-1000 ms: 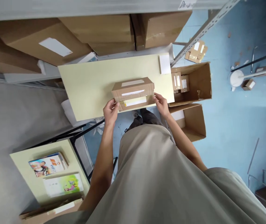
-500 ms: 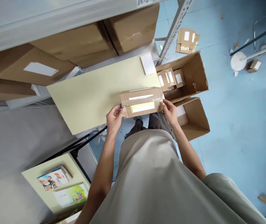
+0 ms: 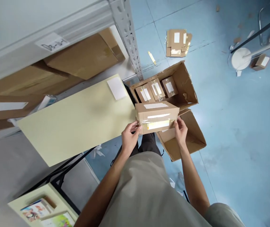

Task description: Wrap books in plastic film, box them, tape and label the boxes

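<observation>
Small taped box [image 3: 157, 116] now off the pale yellow tabletop [image 3: 78, 123] where it sat 1 s ago; it's carried rightward and hangs in air past the table's right edge, over the open carton [image 3: 187, 85] on the blue floor. L hand [image 3: 130, 137] is clamped on box's near-left corner, R hand [image 3: 181, 130] on near-right corner, fingers curled around the edges, so box is borne by both hands w/ nothing under it. Carton below already has three similar small boxes [image 3: 157, 89] in a row at its far end, w/ bare space nearer the person; white label sheet [image 3: 116, 88] left on the table corner, so by my read the box is mid-transfer to the carton, not yet lowered.
</observation>
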`<action>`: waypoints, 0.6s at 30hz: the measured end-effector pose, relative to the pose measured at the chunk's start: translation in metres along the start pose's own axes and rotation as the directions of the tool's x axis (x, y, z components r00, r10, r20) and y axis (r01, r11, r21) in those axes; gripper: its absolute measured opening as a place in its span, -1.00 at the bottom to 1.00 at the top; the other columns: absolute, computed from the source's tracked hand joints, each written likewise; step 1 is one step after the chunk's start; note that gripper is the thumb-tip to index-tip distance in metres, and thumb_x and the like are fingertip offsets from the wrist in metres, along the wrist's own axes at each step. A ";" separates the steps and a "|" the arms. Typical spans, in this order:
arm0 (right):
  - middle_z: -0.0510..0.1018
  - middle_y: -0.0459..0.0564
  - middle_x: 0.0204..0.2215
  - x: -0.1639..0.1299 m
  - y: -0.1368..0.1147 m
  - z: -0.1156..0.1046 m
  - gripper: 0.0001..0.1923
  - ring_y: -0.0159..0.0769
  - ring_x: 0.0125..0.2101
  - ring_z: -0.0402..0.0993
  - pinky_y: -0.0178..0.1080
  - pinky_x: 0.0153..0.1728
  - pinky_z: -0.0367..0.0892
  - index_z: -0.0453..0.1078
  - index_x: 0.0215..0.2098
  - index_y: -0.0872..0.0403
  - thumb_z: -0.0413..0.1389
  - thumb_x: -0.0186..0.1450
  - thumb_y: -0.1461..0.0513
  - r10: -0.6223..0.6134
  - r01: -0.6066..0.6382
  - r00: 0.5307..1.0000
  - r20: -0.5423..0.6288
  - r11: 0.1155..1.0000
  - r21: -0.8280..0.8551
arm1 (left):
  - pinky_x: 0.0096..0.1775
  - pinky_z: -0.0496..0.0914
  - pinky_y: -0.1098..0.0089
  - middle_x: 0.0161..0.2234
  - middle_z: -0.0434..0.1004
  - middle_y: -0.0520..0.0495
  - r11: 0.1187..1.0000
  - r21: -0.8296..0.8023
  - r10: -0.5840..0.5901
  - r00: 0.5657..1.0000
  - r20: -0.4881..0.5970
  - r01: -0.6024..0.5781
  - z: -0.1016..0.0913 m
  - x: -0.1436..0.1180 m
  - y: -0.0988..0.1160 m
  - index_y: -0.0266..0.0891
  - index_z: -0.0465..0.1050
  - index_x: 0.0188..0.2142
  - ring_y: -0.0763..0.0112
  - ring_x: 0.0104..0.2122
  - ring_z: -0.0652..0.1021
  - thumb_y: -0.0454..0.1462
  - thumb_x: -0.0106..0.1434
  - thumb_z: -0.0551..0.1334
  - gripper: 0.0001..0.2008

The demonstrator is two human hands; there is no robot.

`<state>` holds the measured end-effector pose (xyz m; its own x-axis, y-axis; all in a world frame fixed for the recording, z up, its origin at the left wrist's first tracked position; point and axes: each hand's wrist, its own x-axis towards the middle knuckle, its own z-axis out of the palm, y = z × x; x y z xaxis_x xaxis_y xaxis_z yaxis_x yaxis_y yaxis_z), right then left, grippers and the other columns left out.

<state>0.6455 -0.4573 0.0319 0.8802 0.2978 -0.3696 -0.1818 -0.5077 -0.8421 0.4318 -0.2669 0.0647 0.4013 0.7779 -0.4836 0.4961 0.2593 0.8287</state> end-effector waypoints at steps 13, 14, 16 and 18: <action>0.57 0.45 0.40 0.081 0.059 0.027 -0.19 0.15 0.41 0.56 0.20 0.49 0.42 0.43 0.39 0.17 0.21 0.41 -0.20 0.215 -0.193 0.971 -0.106 0.964 0.184 | 0.50 0.45 -0.12 0.34 0.61 -0.35 0.881 0.310 0.280 0.923 0.265 -0.357 0.139 0.185 0.027 -0.20 0.60 0.35 -0.17 0.37 0.59 -0.25 0.49 0.36 -0.53; 0.54 0.46 0.43 0.091 0.063 0.030 -0.17 0.17 0.44 0.53 0.21 0.51 0.39 0.39 0.42 0.18 0.21 0.40 -0.19 0.224 -0.197 0.967 -0.124 0.960 0.197 | 0.51 0.43 -0.08 0.35 0.56 -0.38 0.863 0.302 0.308 0.895 0.323 -0.406 0.157 0.208 0.031 -0.23 0.58 0.38 -0.16 0.38 0.58 -0.27 0.49 0.36 -0.50; 0.45 0.44 0.52 0.111 0.070 0.036 -0.11 0.16 0.52 0.44 0.21 0.55 0.35 0.31 0.51 0.16 0.21 0.40 -0.17 0.229 -0.188 0.957 -0.177 0.957 0.221 | 0.51 0.42 -0.04 0.31 0.53 -0.41 0.843 0.260 0.334 0.836 0.435 -0.471 0.191 0.251 0.039 -0.28 0.56 0.40 -0.14 0.35 0.60 -0.27 0.50 0.35 -0.49; 0.37 0.41 0.57 0.134 0.076 0.041 -0.08 0.11 0.57 0.36 0.19 0.58 0.30 0.23 0.57 0.15 0.20 0.43 -0.16 0.220 -0.164 0.949 -0.227 0.957 0.239 | 0.52 0.38 -0.13 0.31 0.55 -0.42 0.832 0.216 0.342 0.779 0.526 -0.512 0.220 0.288 0.048 -0.30 0.56 0.39 -0.17 0.38 0.58 -0.27 0.55 0.30 -0.52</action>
<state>0.7315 -0.4235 -0.0979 0.8948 -0.0130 -0.4463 -0.4235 -0.3413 -0.8391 0.7404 -0.1565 -0.0961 0.8871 0.3935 -0.2411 0.3737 -0.3062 0.8755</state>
